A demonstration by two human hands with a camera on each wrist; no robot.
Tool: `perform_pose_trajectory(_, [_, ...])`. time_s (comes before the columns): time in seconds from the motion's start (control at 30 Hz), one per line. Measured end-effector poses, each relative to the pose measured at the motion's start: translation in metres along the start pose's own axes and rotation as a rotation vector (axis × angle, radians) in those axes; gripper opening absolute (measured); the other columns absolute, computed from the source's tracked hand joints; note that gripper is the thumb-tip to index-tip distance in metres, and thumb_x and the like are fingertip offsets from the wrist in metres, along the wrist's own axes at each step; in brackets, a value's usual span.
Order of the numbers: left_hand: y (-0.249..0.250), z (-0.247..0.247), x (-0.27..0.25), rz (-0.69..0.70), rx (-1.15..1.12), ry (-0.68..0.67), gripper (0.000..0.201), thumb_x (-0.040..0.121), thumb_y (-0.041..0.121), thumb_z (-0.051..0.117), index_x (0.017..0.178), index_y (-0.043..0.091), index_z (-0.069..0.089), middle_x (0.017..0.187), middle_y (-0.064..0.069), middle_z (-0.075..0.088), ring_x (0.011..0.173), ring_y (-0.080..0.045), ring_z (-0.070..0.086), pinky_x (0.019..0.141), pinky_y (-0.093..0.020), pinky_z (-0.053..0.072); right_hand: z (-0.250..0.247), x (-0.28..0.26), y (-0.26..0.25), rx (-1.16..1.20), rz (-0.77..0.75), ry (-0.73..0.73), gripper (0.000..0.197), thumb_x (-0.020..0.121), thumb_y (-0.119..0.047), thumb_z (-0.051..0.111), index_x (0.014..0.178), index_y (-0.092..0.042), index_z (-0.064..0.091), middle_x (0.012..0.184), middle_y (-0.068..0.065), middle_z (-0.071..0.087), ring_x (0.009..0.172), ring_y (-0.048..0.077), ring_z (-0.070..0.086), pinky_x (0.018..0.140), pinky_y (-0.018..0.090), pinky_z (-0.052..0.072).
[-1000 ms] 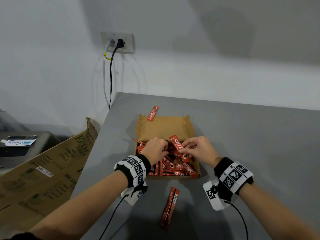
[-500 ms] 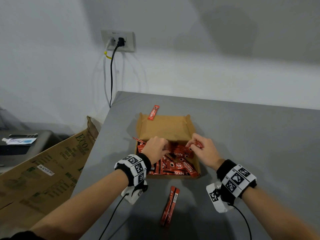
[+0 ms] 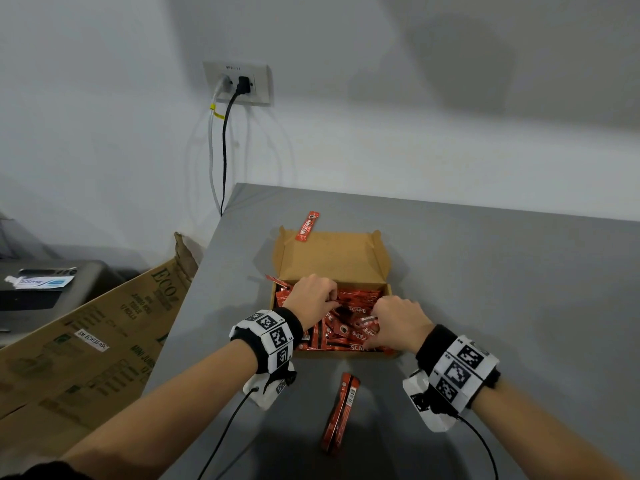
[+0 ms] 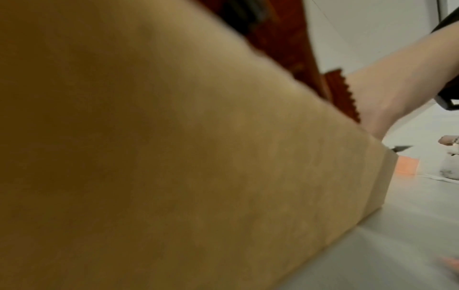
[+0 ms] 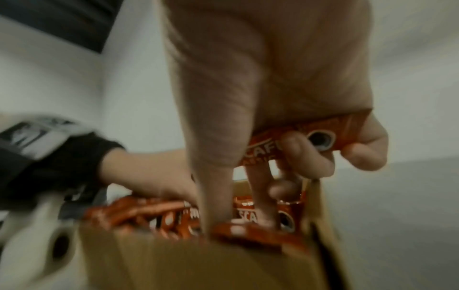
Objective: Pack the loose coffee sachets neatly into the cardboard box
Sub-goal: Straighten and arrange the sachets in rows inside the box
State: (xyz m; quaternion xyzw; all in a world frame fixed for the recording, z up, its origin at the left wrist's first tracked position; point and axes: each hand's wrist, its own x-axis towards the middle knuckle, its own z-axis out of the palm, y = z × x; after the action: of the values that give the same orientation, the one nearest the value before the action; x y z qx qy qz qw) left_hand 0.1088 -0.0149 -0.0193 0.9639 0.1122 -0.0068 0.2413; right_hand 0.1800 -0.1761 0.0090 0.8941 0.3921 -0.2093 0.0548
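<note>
Behind box (image 3: 332,258), stray sachet (image 3: 307,226), wall socket (image 3: 237,83)

Even, dim indoor light; head view sharp, wrist views soft.

In the head view a broad soft shadow darkens the wall (image 3: 467,64) toward 1 o'clock, and straight edges bow outward near the frame borders. The left wrist view is filled by the blurred, unfocused cardboard box (image 4: 174,157). Motion blur smears the right wrist view, worst at 8 o'clock.
</note>
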Motion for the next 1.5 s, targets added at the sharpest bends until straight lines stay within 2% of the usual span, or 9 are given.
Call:
perform_pose_trajectory(0.2, [-0.002,0.000,-0.001,0.008,0.006,-0.017,0.013,0.087,0.017,0.062,0.095,0.008,0.067,0.095,-0.008,0.068,0.085,-0.024,0.064,0.079,-0.038,0.053,-0.033,-0.012,0.004,0.327,-0.094,0.061,0.020,0.073,-0.032,0.077,0.085,-0.017,0.070,0.080,-0.002,0.068,0.063,0.009,0.059,0.053,0.017,0.041])
perform_pose_trajectory(0.47, [-0.001,0.000,-0.001,0.010,0.013,-0.009,0.015,0.086,0.022,0.065,0.089,0.007,0.067,0.092,-0.007,0.068,0.084,-0.023,0.062,0.079,-0.037,0.051,-0.017,-0.031,-0.033,0.385,-0.452,-0.252,0.018,0.077,-0.024,0.075,0.082,-0.007,0.071,0.070,0.002,0.067,0.054,0.006,0.053,0.053,0.016,0.042])
perform_pose_trajectory(0.6, [0.000,0.000,-0.001,0.025,0.003,0.012,0.014,0.086,0.021,0.065,0.088,0.007,0.068,0.091,-0.005,0.069,0.083,-0.020,0.063,0.077,-0.033,0.051,-0.004,-0.032,-0.049,0.218,-0.529,-0.229,0.020,0.080,-0.027,0.072,0.083,-0.007,0.069,0.068,-0.001,0.062,0.054,0.006,0.052,0.053,0.014,0.040])
perform_pose_trajectory(0.7, [-0.001,0.000,-0.001,0.024,-0.004,0.014,0.014,0.085,0.021,0.066,0.088,0.008,0.068,0.090,-0.005,0.069,0.082,-0.019,0.063,0.078,-0.033,0.052,0.002,-0.030,-0.049,0.179,-0.528,-0.153,0.026,0.078,-0.031,0.073,0.091,-0.009,0.069,0.087,0.005,0.068,0.075,0.015,0.061,0.069,0.025,0.049])
perform_pose_trajectory(0.8, [-0.002,0.000,-0.002,0.020,0.001,-0.007,0.012,0.085,0.019,0.066,0.086,0.007,0.067,0.088,-0.006,0.068,0.081,-0.022,0.062,0.078,-0.036,0.051,-0.002,-0.029,-0.039,0.306,-0.516,-0.069,0.036,0.077,-0.033,0.073,0.104,-0.013,0.062,0.099,-0.004,0.056,0.086,0.008,0.053,0.075,0.020,0.047])
perform_pose_trajectory(0.97, [-0.003,0.001,-0.001,0.002,-0.003,-0.008,0.017,0.086,0.020,0.063,0.095,0.007,0.068,0.094,-0.008,0.068,0.086,-0.025,0.064,0.079,-0.038,0.053,-0.017,-0.019,-0.006,0.640,-0.336,0.098,0.012,0.093,-0.011,0.041,0.101,-0.011,0.033,0.089,0.000,0.040,0.074,0.008,0.038,0.066,0.027,0.040])
perform_pose_trajectory(1.13, [0.000,-0.002,-0.001,0.019,0.018,-0.005,0.011,0.087,0.017,0.061,0.093,0.010,0.067,0.094,-0.005,0.068,0.087,-0.021,0.062,0.079,-0.033,0.051,-0.011,-0.005,0.011,0.800,-0.239,0.120,0.015,0.100,-0.008,0.027,0.100,-0.006,0.042,0.076,0.001,0.044,0.059,0.007,0.045,0.056,0.015,0.041])
perform_pose_trajectory(1.33, [0.000,-0.001,-0.002,0.007,0.011,-0.006,0.012,0.087,0.020,0.062,0.091,0.009,0.067,0.092,-0.005,0.068,0.084,-0.020,0.062,0.079,-0.033,0.051,-0.003,0.003,0.013,0.895,-0.214,0.151,0.036,0.093,-0.017,0.053,0.128,-0.019,0.044,0.098,-0.005,0.061,0.089,0.010,0.063,0.080,0.025,0.054])
perform_pose_trajectory(1.5, [0.001,-0.002,-0.003,0.019,0.014,-0.004,0.011,0.087,0.019,0.063,0.090,0.009,0.067,0.092,-0.005,0.069,0.084,-0.021,0.063,0.078,-0.034,0.050,-0.003,0.004,0.016,0.847,-0.163,0.279,0.018,0.076,-0.020,0.075,0.085,-0.021,0.059,0.077,-0.010,0.067,0.065,-0.006,0.063,0.056,0.007,0.046])
